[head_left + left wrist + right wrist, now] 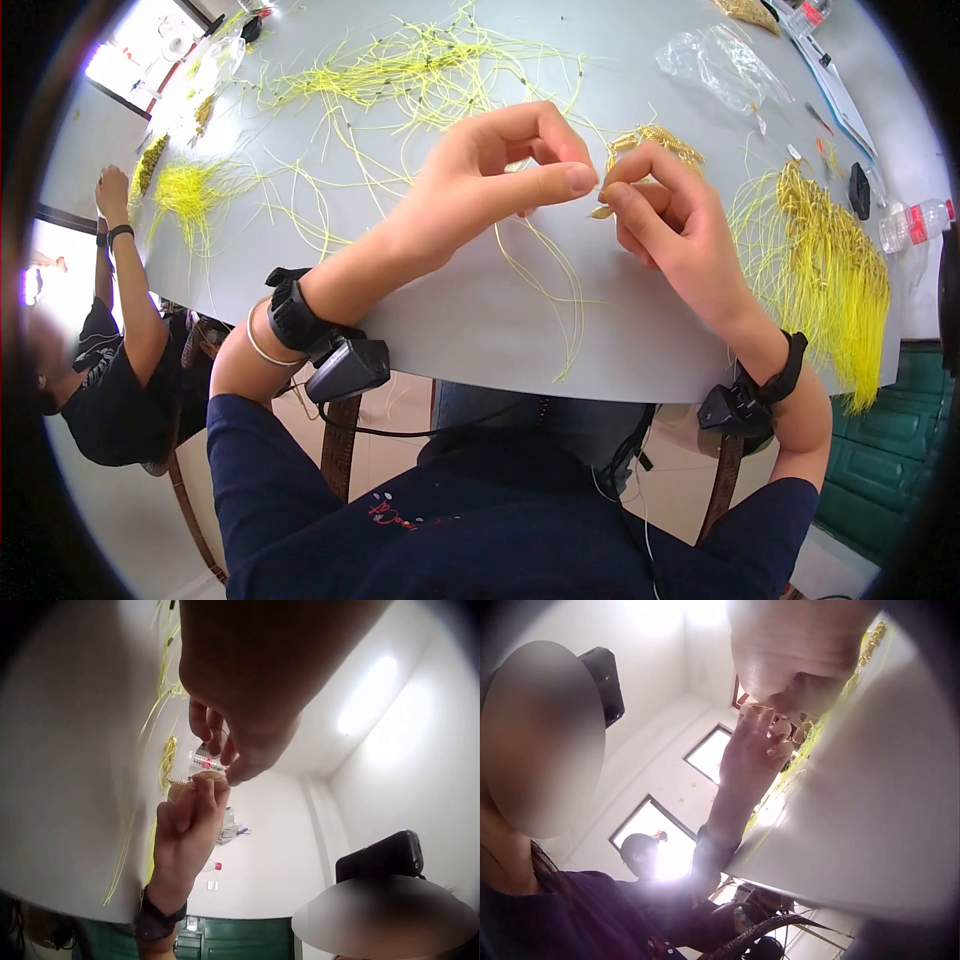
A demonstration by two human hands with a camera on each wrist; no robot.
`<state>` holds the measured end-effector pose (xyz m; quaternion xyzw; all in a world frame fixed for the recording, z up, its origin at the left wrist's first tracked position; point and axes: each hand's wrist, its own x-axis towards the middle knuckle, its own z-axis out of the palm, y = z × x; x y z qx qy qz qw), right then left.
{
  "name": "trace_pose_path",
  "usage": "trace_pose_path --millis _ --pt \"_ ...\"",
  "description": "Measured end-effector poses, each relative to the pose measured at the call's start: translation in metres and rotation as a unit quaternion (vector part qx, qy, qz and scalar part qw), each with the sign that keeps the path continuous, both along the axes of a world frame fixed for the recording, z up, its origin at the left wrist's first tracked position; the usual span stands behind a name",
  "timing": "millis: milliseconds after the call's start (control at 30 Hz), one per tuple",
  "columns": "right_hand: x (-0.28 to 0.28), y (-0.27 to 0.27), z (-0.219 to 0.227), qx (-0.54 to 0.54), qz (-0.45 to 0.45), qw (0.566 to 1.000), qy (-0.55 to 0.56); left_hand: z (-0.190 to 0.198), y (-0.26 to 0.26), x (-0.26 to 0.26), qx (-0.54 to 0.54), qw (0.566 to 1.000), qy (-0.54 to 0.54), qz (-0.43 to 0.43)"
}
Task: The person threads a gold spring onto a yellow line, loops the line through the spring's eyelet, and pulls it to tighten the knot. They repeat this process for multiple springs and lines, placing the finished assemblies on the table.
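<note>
Both hands meet fingertip to fingertip above the grey table (470, 310). My left hand (588, 168) has its fingers curled and pinches a thin yellow cord (562, 285) between thumb and forefinger; the cord trails down toward the table's near edge. My right hand (610, 187) pinches a small gold coiled piece (602, 211) right against the left fingertips. In the left wrist view the coiled piece (180, 782) sticks out of the right hand (187, 825), just under the left fingers (225, 761). The right wrist view shows both hands close together, with the piece hidden.
Loose yellow cords (400, 75) sprawl across the far table. A heap of gold pieces (655, 140) lies behind my hands. A thick bundle of yellow cords (830, 260) hangs over the right edge. A plastic bag (720, 65), a water bottle (915, 222) and another seated person (110, 300) are nearby.
</note>
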<state>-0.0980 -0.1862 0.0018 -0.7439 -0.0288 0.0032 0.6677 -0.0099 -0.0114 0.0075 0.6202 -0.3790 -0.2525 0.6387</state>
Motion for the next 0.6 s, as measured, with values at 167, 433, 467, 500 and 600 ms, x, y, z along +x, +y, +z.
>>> trace_pose_path --millis 167,433,467,500,600 --pt "0.000 -0.004 0.001 0.040 0.006 0.999 0.017 -0.001 -0.001 0.001 0.047 0.999 0.026 0.005" --pt "-0.004 0.000 0.003 0.056 0.049 0.997 0.003 -0.016 -0.001 0.011 -0.107 0.934 0.280 -0.193" --pt "-0.005 0.002 0.003 0.044 0.029 0.998 -0.039 -0.017 -0.001 0.011 -0.106 0.934 0.280 -0.193" --pt "-0.006 0.002 0.004 0.045 0.028 0.998 -0.040 -0.016 -0.001 0.011 -0.141 0.926 0.299 -0.183" --pt "-0.007 0.000 0.005 -0.016 -0.008 0.998 -0.066 -0.024 -0.001 0.023 -0.221 0.895 0.338 -0.188"
